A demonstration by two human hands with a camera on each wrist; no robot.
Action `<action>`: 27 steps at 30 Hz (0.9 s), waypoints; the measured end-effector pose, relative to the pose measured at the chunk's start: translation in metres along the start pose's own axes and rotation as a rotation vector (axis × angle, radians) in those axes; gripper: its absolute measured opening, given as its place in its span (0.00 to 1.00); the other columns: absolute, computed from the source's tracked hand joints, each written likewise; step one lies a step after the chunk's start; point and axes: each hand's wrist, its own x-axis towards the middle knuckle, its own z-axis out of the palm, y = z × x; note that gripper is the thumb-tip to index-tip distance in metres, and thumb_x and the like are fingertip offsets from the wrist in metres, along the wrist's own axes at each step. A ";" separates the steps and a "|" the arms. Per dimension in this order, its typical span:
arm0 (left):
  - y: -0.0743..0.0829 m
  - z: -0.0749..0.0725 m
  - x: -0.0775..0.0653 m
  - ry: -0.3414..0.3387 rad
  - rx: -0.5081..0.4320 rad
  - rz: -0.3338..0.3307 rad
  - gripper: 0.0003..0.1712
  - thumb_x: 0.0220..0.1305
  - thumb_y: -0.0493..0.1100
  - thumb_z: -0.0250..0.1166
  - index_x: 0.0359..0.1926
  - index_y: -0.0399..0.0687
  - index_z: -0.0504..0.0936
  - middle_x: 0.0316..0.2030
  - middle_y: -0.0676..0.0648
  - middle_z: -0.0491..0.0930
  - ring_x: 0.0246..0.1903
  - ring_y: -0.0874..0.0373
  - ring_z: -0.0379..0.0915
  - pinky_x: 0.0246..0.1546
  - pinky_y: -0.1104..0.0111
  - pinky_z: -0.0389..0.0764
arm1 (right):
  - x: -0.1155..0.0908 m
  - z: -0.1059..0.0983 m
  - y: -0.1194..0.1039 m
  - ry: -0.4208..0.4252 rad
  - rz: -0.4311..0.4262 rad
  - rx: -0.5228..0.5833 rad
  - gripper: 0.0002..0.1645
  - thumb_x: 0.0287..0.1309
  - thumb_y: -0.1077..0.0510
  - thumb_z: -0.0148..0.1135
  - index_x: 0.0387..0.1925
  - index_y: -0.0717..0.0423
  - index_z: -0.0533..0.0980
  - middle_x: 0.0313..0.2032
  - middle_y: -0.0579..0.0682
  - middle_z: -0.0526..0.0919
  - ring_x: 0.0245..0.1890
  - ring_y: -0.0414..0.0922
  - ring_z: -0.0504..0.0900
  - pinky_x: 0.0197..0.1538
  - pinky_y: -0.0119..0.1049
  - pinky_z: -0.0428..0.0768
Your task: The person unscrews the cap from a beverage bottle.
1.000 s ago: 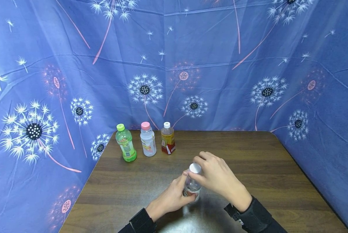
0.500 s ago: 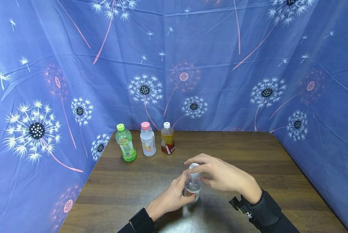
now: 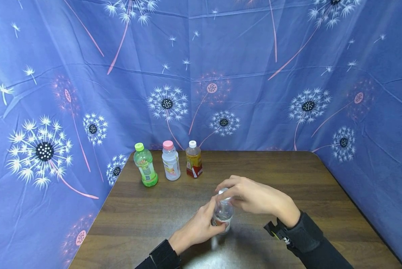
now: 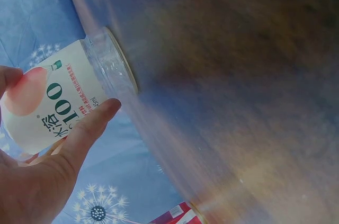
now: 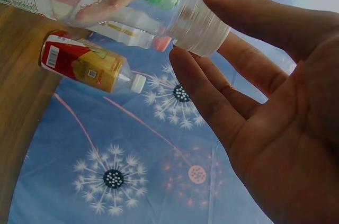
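Note:
A clear plastic bottle point(image 3: 223, 212) stands upright on the wooden table, in front of the person. Its white label point(image 4: 69, 83) carries a peach picture and the number 100. My left hand point(image 3: 197, 227) grips the bottle around its label, thumb on the near side. Over the bottle's top, my right hand point(image 3: 256, 197) has its thumb and fingers around the white cap point(image 5: 204, 29). In the right wrist view the thumb and a fingertip meet opposite edges of this cap, and the palm stays away from it. The cap sits on the bottle neck.
Three capped bottles stand in a row at the table's back left: a green bottle point(image 3: 146, 168), a pink-capped bottle point(image 3: 171, 164) and a yellow-and-red labelled bottle point(image 3: 194, 161). Behind the wooden table point(image 3: 288, 168) hangs a blue dandelion-print cloth point(image 3: 254, 67).
My right hand has turned about the cap, its wrist swinging to the right, and its fingers have loosened and drawn in around the cap again. The left hand keeps its grip on the bottle.

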 end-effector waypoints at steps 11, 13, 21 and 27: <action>0.001 0.001 0.001 -0.002 -0.001 -0.007 0.50 0.65 0.46 0.73 0.79 0.60 0.52 0.58 0.46 0.81 0.54 0.59 0.81 0.52 0.68 0.84 | 0.002 0.004 0.003 0.073 0.038 -0.004 0.22 0.63 0.53 0.74 0.58 0.44 0.85 0.50 0.39 0.85 0.51 0.38 0.82 0.56 0.38 0.83; 0.001 0.000 0.001 -0.004 -0.004 -0.010 0.49 0.66 0.46 0.73 0.78 0.59 0.53 0.58 0.46 0.81 0.55 0.59 0.81 0.53 0.67 0.84 | 0.002 0.007 0.003 0.095 0.051 -0.009 0.21 0.63 0.52 0.75 0.58 0.44 0.86 0.47 0.38 0.84 0.47 0.36 0.81 0.51 0.34 0.83; 0.000 0.001 0.001 -0.007 -0.013 -0.017 0.49 0.66 0.45 0.72 0.79 0.58 0.53 0.59 0.46 0.81 0.55 0.61 0.81 0.54 0.67 0.85 | 0.005 0.022 0.001 0.234 0.122 -0.106 0.17 0.59 0.47 0.78 0.49 0.45 0.89 0.33 0.36 0.77 0.30 0.31 0.72 0.31 0.22 0.73; -0.002 0.001 0.001 0.003 -0.010 -0.007 0.50 0.64 0.44 0.74 0.79 0.61 0.53 0.59 0.46 0.80 0.54 0.60 0.81 0.54 0.67 0.85 | 0.008 0.031 -0.005 0.316 0.209 -0.183 0.14 0.55 0.44 0.80 0.38 0.45 0.88 0.29 0.36 0.74 0.25 0.29 0.69 0.27 0.22 0.70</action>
